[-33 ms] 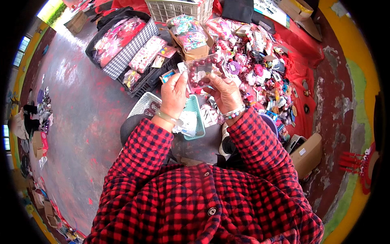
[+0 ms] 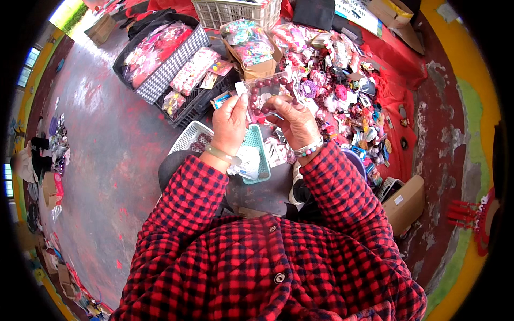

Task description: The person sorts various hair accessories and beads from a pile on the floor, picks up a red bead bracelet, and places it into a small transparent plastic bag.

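Note:
A ring of dark red beads, which looks like a bead bracelet [image 2: 259, 84], lies in or against a clear plastic package [image 2: 248, 84] held up in front of me. My left hand [image 2: 229, 125] pinches the package's left edge between thumb and fingers. At the lower right, my right hand [image 2: 299, 125] closes on the package, its bent thumb over the beads; its other fingers are partly hidden. Below the hands stand a turquoise plastic basket [image 2: 263, 155] with a white packet [image 2: 247, 162] in it and a white basket [image 2: 186, 134] holding dark beaded things.
A large heap of hair ornaments [image 2: 340, 92] spreads over red cloth at the right. Ahead are a houndstooth fabric bin [image 2: 172, 63], a black crate [image 2: 199, 107] and a cardboard box [image 2: 261, 69] of bagged goods. Another carton [image 2: 405, 205] leans near the right wall.
My right thumb has bent and shifted slightly left and up across the beads. The left hand and the package have stayed in place.

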`<state>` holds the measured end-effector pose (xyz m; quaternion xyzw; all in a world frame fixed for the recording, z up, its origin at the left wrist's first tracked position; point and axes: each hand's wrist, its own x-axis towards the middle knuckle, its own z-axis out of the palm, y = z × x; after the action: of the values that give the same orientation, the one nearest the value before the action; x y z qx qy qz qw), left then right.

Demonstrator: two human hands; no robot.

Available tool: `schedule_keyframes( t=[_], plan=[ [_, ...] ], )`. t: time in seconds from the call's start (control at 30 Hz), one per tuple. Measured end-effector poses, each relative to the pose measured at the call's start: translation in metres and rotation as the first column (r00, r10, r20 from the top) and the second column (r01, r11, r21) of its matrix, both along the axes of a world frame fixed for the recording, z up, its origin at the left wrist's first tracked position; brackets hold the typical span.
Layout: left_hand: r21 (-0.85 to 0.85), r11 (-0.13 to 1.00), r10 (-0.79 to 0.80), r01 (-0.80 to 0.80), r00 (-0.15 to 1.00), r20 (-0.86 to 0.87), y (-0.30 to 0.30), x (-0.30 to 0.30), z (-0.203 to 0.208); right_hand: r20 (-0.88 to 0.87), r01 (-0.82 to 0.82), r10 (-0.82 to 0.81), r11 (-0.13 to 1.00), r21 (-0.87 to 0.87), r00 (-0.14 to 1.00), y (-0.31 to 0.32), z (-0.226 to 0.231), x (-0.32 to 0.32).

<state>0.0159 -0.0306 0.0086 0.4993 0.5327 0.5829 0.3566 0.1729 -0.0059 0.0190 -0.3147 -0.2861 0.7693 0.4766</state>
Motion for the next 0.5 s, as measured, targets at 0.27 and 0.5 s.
schedule_keyframes(
  t=[0.27, 0.5],
  plan=[
    [0.088, 0.991, 0.119, -0.099, 0.957, -0.266, 0.004, 0.0, -0.002, -0.067, -0.03, 0.024, 0.996, -0.086, 0.997, -0.007, -0.011, -0.006],
    [0.064, 0.993, 0.109, -0.1, 0.98, -0.164, 0.006, 0.007, 0.004, -0.066, -0.015, 0.011, 0.998, -0.06, 0.998, -0.008, -0.005, -0.008]
  ],
)
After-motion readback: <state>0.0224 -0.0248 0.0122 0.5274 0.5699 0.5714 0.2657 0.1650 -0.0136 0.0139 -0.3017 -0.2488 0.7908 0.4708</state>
